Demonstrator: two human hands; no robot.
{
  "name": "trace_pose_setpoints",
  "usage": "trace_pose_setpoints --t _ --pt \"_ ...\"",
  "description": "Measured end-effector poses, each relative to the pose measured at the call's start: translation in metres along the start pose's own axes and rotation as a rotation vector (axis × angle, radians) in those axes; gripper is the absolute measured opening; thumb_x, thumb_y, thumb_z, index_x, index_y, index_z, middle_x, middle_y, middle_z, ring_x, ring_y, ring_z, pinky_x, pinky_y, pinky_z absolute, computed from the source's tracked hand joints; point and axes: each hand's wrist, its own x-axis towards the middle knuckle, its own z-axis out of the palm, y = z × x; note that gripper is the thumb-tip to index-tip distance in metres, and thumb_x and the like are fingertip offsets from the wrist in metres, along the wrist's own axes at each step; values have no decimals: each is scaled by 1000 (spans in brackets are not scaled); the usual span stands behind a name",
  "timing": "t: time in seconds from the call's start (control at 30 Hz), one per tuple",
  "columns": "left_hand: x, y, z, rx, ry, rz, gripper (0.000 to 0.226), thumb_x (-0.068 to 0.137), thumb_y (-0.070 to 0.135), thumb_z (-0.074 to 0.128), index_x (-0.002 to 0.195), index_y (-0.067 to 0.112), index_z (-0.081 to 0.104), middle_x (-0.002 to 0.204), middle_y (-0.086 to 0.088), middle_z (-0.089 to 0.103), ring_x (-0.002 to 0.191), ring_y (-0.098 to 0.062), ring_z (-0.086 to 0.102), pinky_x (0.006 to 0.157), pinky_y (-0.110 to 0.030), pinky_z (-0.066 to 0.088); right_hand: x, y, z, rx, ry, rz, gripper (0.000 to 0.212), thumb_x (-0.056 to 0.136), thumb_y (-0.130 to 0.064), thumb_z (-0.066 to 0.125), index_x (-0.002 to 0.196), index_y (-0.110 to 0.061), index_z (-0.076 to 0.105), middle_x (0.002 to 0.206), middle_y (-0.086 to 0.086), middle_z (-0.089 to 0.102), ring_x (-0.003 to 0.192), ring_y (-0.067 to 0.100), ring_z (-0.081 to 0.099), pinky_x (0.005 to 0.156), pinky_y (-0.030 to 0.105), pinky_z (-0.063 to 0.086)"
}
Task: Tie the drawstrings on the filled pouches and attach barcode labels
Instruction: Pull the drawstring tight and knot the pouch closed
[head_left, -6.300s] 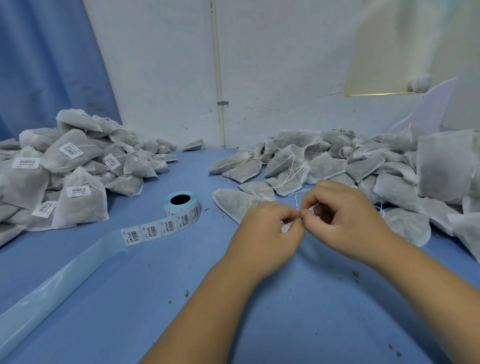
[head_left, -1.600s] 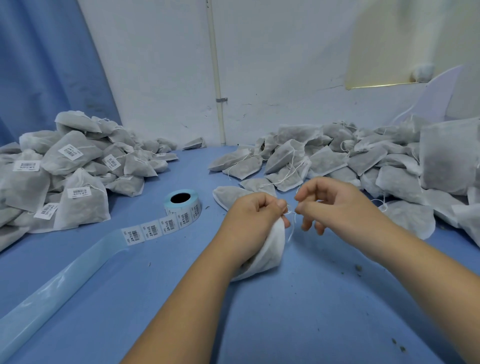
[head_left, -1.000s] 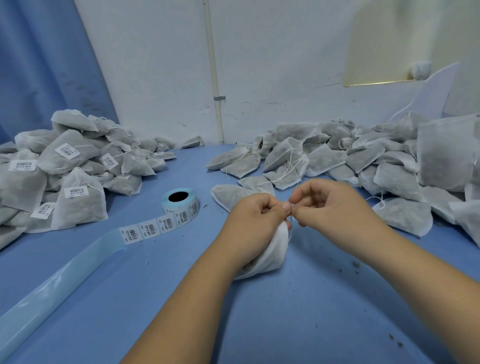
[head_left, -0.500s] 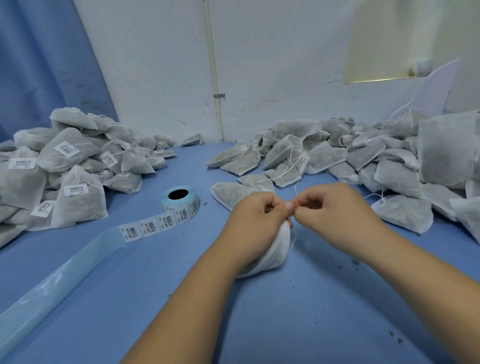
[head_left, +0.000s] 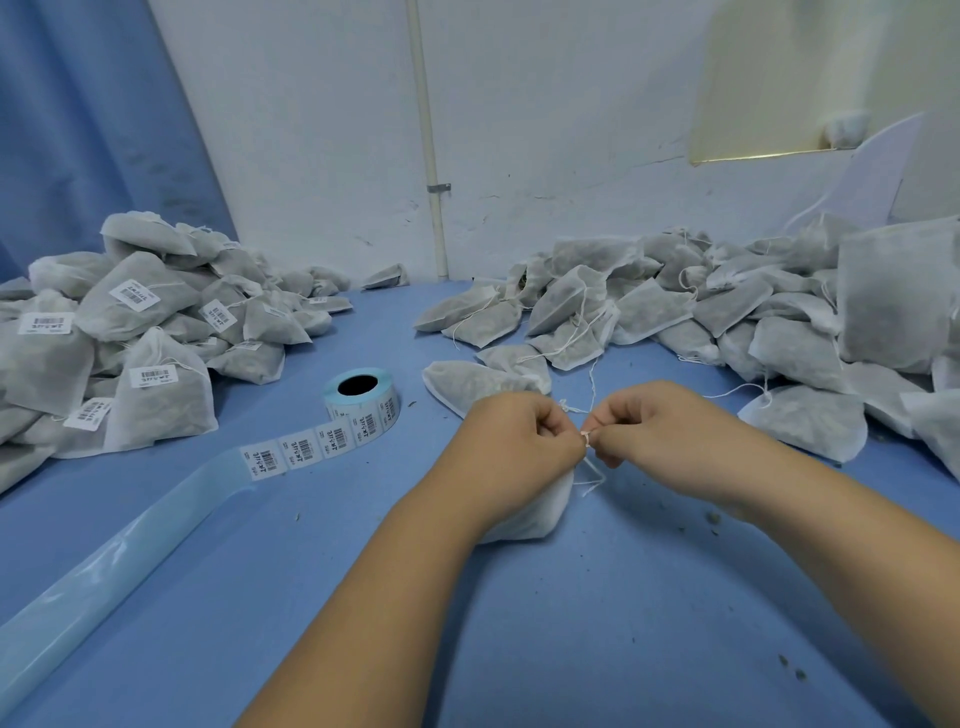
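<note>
Under the left grip (head_left: 514, 441) the pouch (head_left: 540, 512) sits clutched; it and the right grip (head_left: 660, 431) both pinch the drawstring (head_left: 600, 472). Pull apart evenly.

White filled pouch (head_left: 535, 512), centre foreground; thin white drawstring (head_left: 595, 475) loose at its right

Worktable layout: two pouch piles flanking a central working position.

On the table (head_left: 571, 623), the labelled pouch pile (head_left: 130, 332) lies at the left and the unlabelled pouch pile (head_left: 727, 312) at the right, both reaching back to the wall. The label roll (head_left: 362, 397) stands between them, its liner strip (head_left: 130, 545) running forward-left. At front centre the left hand (head_left: 511, 441) holds one pouch (head_left: 540, 509) on the table. The right hand (head_left: 660, 436), just beside it, pinches the drawstring (head_left: 592, 475).
</note>
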Motion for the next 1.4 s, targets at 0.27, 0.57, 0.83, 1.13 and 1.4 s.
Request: trace_pose_setpoints --t 0.27,0.57,0.83,1.13,1.4 --pt "0 0 -2 61 52 119 7 87 26 70 92 32 69 70 14 63 60 8 51 61 -6 37 0 1 -2 69 -14 14 13 86 -19 63 77 -16 72 74 5 70 69 14 55 67 31 43" --pt "-4 7 -3 294 99 210 18 90 23 61 95 24 78 91 9 72 81 -4 59 72 -20 47 -2 -1 0 137 -11 42 13 86 -17 64 76 -13 71 68 -3 68 69 13 57 64 27 42" --pt "-2 3 -3 -15 73 89 14 89 23 66 76 23 71 77 11 68 66 8 53 63 -4 39 -1 1 0 67 34 -14 16 88 -24 64 73 -20 68 67 -4 66 59 8 51 56 18 40" --pt "-6 8 -10 -283 -137 -108 23 98 24 57 77 22 67 56 21 61 46 8 49 45 -4 34 1 3 0 72 52 -76 15 90 -24 62 77 -19 69 69 -5 64 48 0 44 44 8 34" --pt "-8 9 -11 -481 -150 -144 22 96 21 59 76 14 67 57 14 62 48 3 53 46 -8 38 0 0 2 50 173 -178 12 84 -20 66 73 -24 64 54 -16 54 46 -2 46 46 9 36"
